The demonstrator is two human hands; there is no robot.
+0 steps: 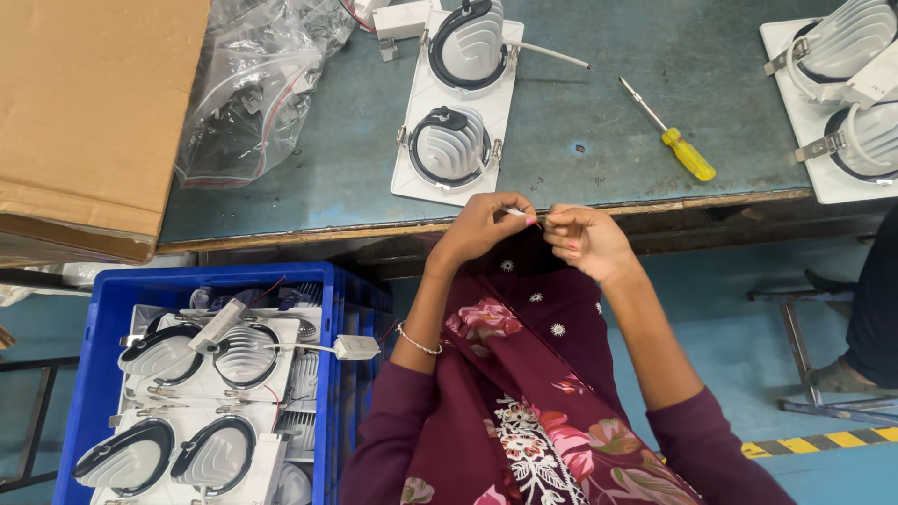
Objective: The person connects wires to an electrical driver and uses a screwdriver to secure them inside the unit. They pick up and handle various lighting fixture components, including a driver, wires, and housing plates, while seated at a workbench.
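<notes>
My left hand [484, 224] and my right hand [584, 238] meet at the front edge of the workbench [599, 122], fingertips pinched together on a thin white wire end [517, 213]. Both hands hover over my lap, which is covered by maroon flowered cloth. Just beyond them on the bench lies a white twin downlight fixture [455, 112] with two round finned lamp heads, a thin white wire running off its top right.
A yellow-handled screwdriver [671, 134] lies right of the fixture. Another white fixture [842, 93] sits at the far right. Clear plastic bags [253, 84] and a cardboard box [89, 112] are on the left. A blue crate [94, 346] of similar fixtures stands by my left knee.
</notes>
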